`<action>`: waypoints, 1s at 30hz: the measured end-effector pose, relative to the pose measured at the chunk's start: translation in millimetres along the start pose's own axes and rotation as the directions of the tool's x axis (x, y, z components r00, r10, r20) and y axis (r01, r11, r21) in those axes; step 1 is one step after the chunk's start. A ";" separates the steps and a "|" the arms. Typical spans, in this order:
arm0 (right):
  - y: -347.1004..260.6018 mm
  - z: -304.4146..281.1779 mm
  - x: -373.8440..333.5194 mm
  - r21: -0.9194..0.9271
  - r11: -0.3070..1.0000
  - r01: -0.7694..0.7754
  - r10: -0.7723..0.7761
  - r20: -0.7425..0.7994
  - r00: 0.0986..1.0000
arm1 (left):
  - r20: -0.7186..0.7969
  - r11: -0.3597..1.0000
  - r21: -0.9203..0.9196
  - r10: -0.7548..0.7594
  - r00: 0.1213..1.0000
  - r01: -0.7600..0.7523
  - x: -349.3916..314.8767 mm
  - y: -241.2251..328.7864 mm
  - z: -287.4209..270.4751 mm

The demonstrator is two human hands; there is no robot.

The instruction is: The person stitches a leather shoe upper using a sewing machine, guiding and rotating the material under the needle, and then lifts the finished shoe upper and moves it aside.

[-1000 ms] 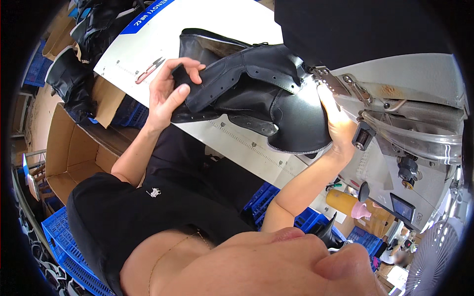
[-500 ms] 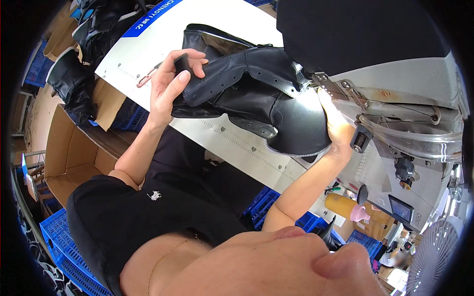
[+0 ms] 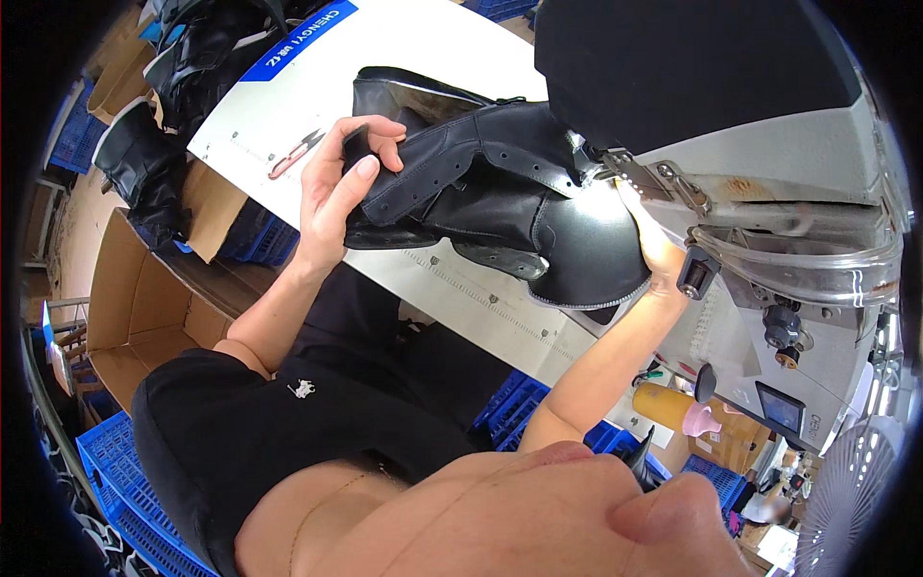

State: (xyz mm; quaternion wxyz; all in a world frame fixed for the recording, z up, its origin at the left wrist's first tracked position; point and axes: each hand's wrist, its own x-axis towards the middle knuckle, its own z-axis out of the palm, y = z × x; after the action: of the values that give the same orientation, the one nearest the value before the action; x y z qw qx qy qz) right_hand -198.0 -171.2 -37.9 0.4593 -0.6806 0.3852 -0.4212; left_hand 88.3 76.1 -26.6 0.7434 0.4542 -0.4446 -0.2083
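Note:
A black leather boot upper (image 3: 486, 207) with eyelet holes along its flaps lies across the white table, its rounded toe under a bright lamp. My left hand (image 3: 327, 192) is closed on the far left end of the upper, thumb on top and fingers curled by a black strip. At the toe's right edge, my right hand (image 3: 659, 252) lies against the leather; its fingers are washed out by the light and partly behind the upper. The sewing machine's presser foot and needle area (image 3: 598, 171) meets the upper at the eyelet flap's end.
The sewing machine (image 3: 817, 255) fills the right side. Red thread snips (image 3: 296, 154) lie on the white table (image 3: 433, 43). More black boot uppers (image 3: 144, 159) stand at left, above an open cardboard box (image 3: 159, 298). Blue crates (image 3: 130, 471) and a yellow bottle (image 3: 663, 408) are lower down.
The boot upper has shifted slightly toward me and to the right. My left hand has moved the same way with it, while my right hand stays by the toe.

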 end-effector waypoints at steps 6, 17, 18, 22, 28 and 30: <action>-1.3 13.1 7.2 0.078 0.997 -0.018 0.014 0.046 0.999 | -0.015 0.997 0.080 0.015 1.000 -0.014 -6.7 25.4 -13.5; 6.2 -13.0 -7.9 0.144 0.987 -0.071 0.074 -0.017 0.997 | 0.059 0.998 0.052 0.017 0.998 -0.020 -11.4 14.1 -14.6; 5.1 -19.9 -14.2 0.138 0.988 -0.072 0.078 -0.038 0.996 | 0.086 0.999 0.036 0.023 0.996 -0.026 -11.1 10.1 -11.5; -33.9 27.4 -41.8 -0.216 0.967 -0.134 0.101 -0.157 0.982 | 0.091 0.993 0.084 0.073 0.993 -0.081 -11.1 14.9 -24.4; -39.5 80.0 -119.8 0.322 0.943 0.087 -0.025 -0.190 0.981 | 0.094 0.995 0.095 -0.021 0.995 0.012 5.7 12.7 -18.5; -72.7 96.7 -114.8 0.402 0.913 0.073 0.020 -0.223 0.975 | 0.017 0.997 -0.009 -0.072 0.997 0.072 28.4 15.7 -32.8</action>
State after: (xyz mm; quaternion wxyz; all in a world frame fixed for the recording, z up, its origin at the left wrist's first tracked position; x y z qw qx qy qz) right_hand -138.3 -17.0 -15.7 0.5392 -0.5235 0.3287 -0.5720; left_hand 129.4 79.7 -6.0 0.7339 0.4645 -0.4331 -0.2410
